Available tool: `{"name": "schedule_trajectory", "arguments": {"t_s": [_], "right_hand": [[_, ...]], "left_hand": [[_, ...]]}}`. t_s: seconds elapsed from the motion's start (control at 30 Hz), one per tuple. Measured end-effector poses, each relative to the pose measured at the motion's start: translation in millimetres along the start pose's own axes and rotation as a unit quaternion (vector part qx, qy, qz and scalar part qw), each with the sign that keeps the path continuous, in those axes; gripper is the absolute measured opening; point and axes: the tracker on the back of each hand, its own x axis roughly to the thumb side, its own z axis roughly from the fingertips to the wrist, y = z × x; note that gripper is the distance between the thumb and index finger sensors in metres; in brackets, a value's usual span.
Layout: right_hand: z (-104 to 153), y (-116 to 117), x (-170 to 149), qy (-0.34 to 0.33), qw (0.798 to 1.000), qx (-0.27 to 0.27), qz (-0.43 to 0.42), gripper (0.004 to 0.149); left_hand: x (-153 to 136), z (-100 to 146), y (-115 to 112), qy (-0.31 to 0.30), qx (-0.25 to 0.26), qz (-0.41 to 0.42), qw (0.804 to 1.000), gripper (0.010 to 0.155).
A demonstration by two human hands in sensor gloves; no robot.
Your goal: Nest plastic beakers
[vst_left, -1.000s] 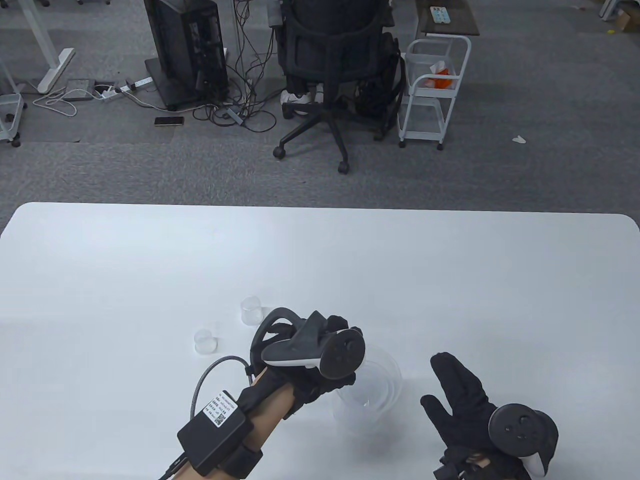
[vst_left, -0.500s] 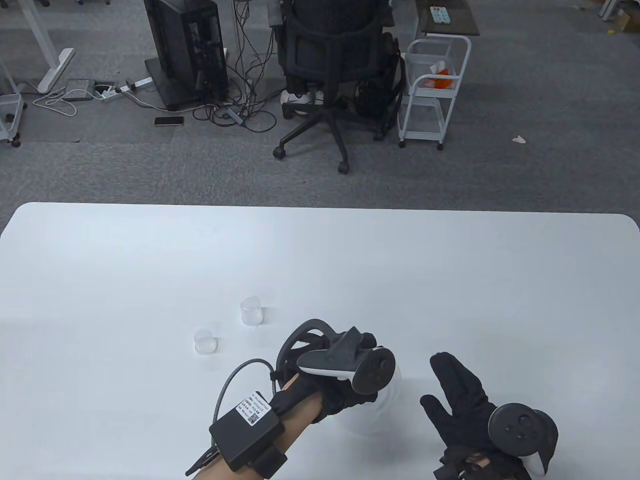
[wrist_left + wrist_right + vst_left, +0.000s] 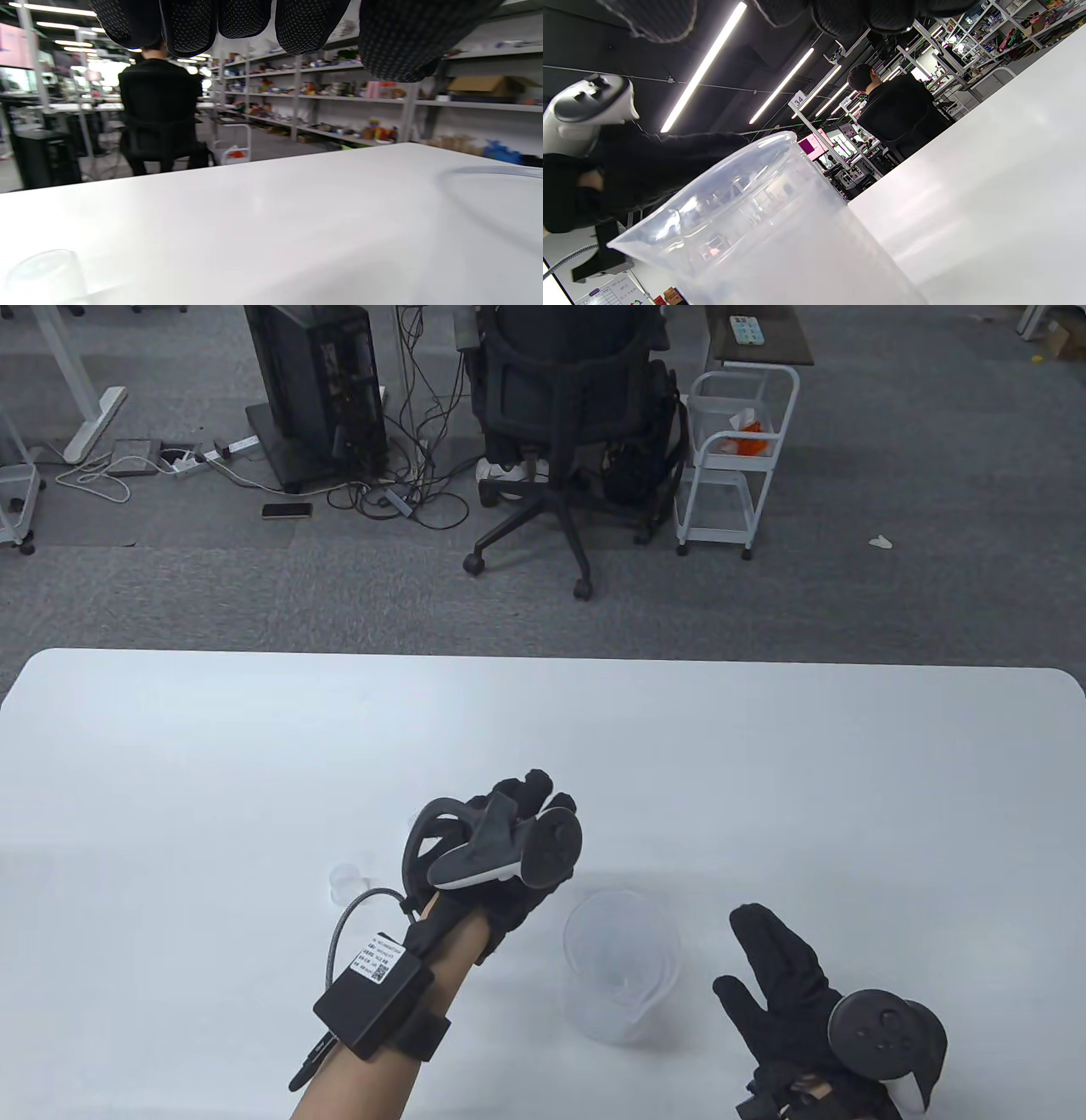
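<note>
Left hand (image 3: 496, 848) moved off large beaker (image 3: 622, 963), fingers unclear | right hand (image 3: 785, 984) spread | white table (image 3: 764, 780) (office chair (image 3: 568, 432) behind)

Open table ahead, crowded near edge

The far half of the white table (image 3: 543, 729) lies bare from side to side, so a hand can pass freely there. Near the front edge the large clear beaker (image 3: 622, 963) stands upright between the two hands: the left hand (image 3: 501, 857) hangs just beside and beyond it on its left, the right hand (image 3: 785, 984) lies just beside it on its right with fingers spread, leaving narrow gaps on either flank. A small clear beaker (image 3: 346, 882) stands just left of the left hand, blocking that side; another one behind the hand is mostly hidden.
</note>
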Motion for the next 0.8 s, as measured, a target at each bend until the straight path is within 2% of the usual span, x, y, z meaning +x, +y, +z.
{"name": "schedule_trajectory", "arguments": {"t_s": [0.17,0.4,0.8], "right_hand": [[0.4,-0.5,-1.0,0.006,1.000,-0.001,0.002,0.073],[1.1,-2.3,-2.2,0.012,1.000,-0.003,0.004,0.073],[0.6,-1.8,-3.7,0.016,1.000,0.004,0.000,0.073]], "left_hand": [[-40.0,-16.6,-21.3,0.067,-0.006,0.023,0.997,0.069],[-91.9,-39.4,-61.1,0.159,-0.026,0.086,0.983,0.067],[-121.4,-61.1,-116.1,0.238,-0.131,0.052,0.961,0.067]]}}
